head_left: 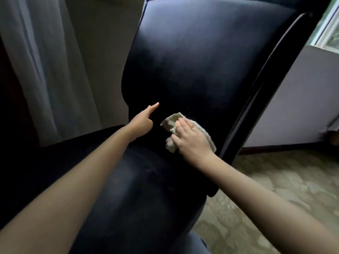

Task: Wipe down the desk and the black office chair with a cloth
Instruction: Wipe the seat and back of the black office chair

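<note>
Office chair [201,52]: black leather, glossy, w/ faint blue-grey sheen on backrest and pale smudgy streaks on seat. Side rail [266,85]: glossy black, thin light highlight along edge. Cloth [173,120]: plain pale cream/off-white. Curtain [45,61]: sheer white-grey w/ vertical fold shadows. Carpet [275,180]: beige-olive, mottled blotchy pattern. Wall [293,107] at rt: plain pale lavender-grey. Baseboard [275,146]: dark, approx. brown-black. Window frame [328,33]: white, green blur behind glass.

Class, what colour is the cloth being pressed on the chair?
The cloth is pale cream; head view.
</note>
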Tool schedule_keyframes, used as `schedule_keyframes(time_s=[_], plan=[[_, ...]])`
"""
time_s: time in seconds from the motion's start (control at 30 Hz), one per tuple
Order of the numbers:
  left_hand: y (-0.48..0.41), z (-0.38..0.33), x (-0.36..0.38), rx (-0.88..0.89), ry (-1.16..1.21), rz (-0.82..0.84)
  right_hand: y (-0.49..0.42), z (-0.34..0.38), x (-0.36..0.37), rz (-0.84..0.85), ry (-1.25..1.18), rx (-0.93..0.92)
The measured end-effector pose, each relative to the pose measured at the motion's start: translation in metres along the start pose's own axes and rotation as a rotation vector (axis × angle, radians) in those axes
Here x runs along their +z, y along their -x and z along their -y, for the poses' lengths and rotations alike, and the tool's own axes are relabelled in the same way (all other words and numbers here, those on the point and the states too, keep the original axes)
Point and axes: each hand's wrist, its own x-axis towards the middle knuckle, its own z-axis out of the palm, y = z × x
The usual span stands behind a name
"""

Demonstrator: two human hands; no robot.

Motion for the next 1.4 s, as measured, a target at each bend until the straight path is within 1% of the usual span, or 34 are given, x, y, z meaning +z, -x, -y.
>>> schedule_keyframes(time_s=[0.03, 0.1, 0.13, 0.17, 0.23, 0.27, 0.33, 0.37, 0.43, 0.53, 0.6, 0.67, 0.7, 0.77, 0.83, 0.9, 0.97, 1.03, 1.1, 1.2, 1.23, 1.3, 1.33, 1.4], plan=[[0.007, 0.015, -0.008, -0.031, -0.058, 0.006, 0.007, 0.006, 0.022, 0.075, -0.035, -0.013], [0.025, 0.049, -0.033, -0.107, -0.141, 0.009, 0.024, 0.013, 0.059, 0.196, -0.019, -0.053], [0.036, 0.068, -0.049, -0.173, -0.185, -0.013, 0.033, 0.017, 0.073, 0.221, -0.012, -0.07], [0.054, 0.091, -0.07, -0.261, -0.248, -0.042, 0.038, 0.023, 0.084, 0.214, -0.046, -0.07], [0.082, 0.125, -0.101, -0.417, -0.4, -0.075, 0.048, 0.025, 0.09, 0.251, -0.187, 0.049], [0.1, 0.142, -0.116, -0.512, -0.494, -0.095, 0.046, 0.029, 0.093, 0.228, -0.27, 0.097], [0.136, 0.169, -0.137, -0.707, -0.623, -0.139, 0.04, 0.032, 0.101, 0.183, -0.295, 0.1], [0.152, 0.178, -0.143, -0.795, -0.644, -0.167, 0.037, 0.032, 0.102, 0.163, -0.31, 0.102], [0.177, 0.19, -0.144, -0.938, -0.597, -0.265, 0.032, 0.031, 0.108, 0.14, -0.343, 0.098], [0.199, 0.193, -0.124, -1.042, -0.489, -0.428, 0.029, 0.027, 0.116, 0.141, -0.376, 0.052], [0.209, 0.191, -0.106, -1.032, -0.468, -0.517, 0.028, 0.027, 0.115, 0.163, -0.429, 0.035], [0.217, 0.195, -0.093, -0.974, -0.486, -0.635, 0.031, 0.027, 0.114, 0.159, -0.483, 0.031], [0.22, 0.197, -0.091, -0.951, -0.488, -0.69, 0.035, 0.027, 0.115, 0.15, -0.514, 0.041], [0.221, 0.199, -0.094, -0.935, -0.446, -0.762, 0.044, 0.026, 0.113, 0.185, -0.626, 0.09], [0.221, 0.198, -0.099, -0.938, -0.381, -0.763, 0.054, 0.024, 0.11, 0.203, -0.75, 0.122], [0.223, 0.196, -0.106, -0.916, -0.289, -0.76, 0.061, 0.02, 0.104, 0.181, -0.835, 0.168], [0.228, 0.193, -0.112, -0.865, -0.178, -0.778, 0.066, 0.016, 0.099, 0.199, -0.842, 0.22], [0.236, 0.192, -0.116, -0.81, -0.099, -0.814, 0.069, 0.015, 0.094, 0.231, -0.776, 0.224], [0.244, 0.194, -0.114, -0.79, -0.067, -0.851, 0.075, 0.022, 0.087, 0.196, -0.725, 0.169], [0.253, 0.203, -0.098, -0.84, -0.103, -0.942, 0.095, 0.045, 0.077, 0.085, -0.743, -0.077], [0.255, 0.204, -0.092, -0.863, -0.13, -0.986, 0.101, 0.052, 0.077, 0.063, -0.749, -0.127], [0.253, 0.203, -0.086, -0.874, -0.184, -1.08, 0.097, 0.06, 0.082, 0.069, -0.811, -0.14], [0.251, 0.202, -0.085, -0.845, -0.206, -1.112, 0.088, 0.062, 0.087, 0.078, -0.858, -0.129], [0.245, 0.2, -0.086, -0.784, -0.244, -1.112, 0.065, 0.065, 0.098, 0.103, -0.881, -0.105]])
